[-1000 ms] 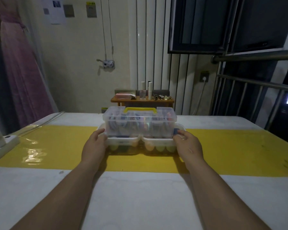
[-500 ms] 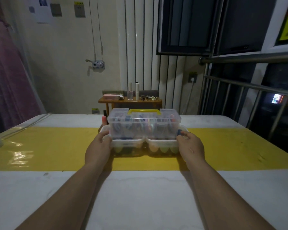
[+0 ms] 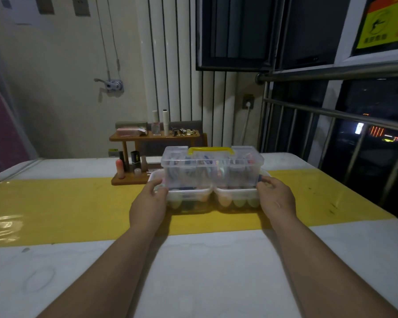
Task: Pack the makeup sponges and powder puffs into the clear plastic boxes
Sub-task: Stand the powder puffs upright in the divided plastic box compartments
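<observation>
Entry, head view only. Left hand point(image 3: 147, 204) is wrapped round the outer left end of the left clear box point(image 3: 190, 195), thumb over the rim and fingers curled behind. Right hand point(image 3: 278, 199) mirrors it on the outer right end of the right clear box point(image 3: 238, 194). Neither hand is spread wide; each is closed on its box. The two low boxes sit side by side, touching in the middle. I judge the end grip is chosen so that squeezing inward keeps the pair together as one unit. A taller handled case point(image 3: 213, 172) rests across both lids and bridges the seam, so its weight also pins them. Its yellow handle point(image 3: 211, 149) is untouched, probably because lifting by it would leave the lower boxes behind. Rounded makeup sponges point(image 3: 225, 201), pale orange and green, show through the near walls of both low boxes, so some packing looks done. I cannot pick out any powder puffs, and the case's contents are only a colourful blur. The stack lies on the yellow strip point(image 3: 55, 203) across the table point(image 3: 205, 276), centred and toward the far side. I cannot tell whether it is resting or just lifted. Just beyond it to the left stands a wooden rack point(image 3: 133, 180) with small cosmetics, close enough that a push away from me could knock it.
</observation>
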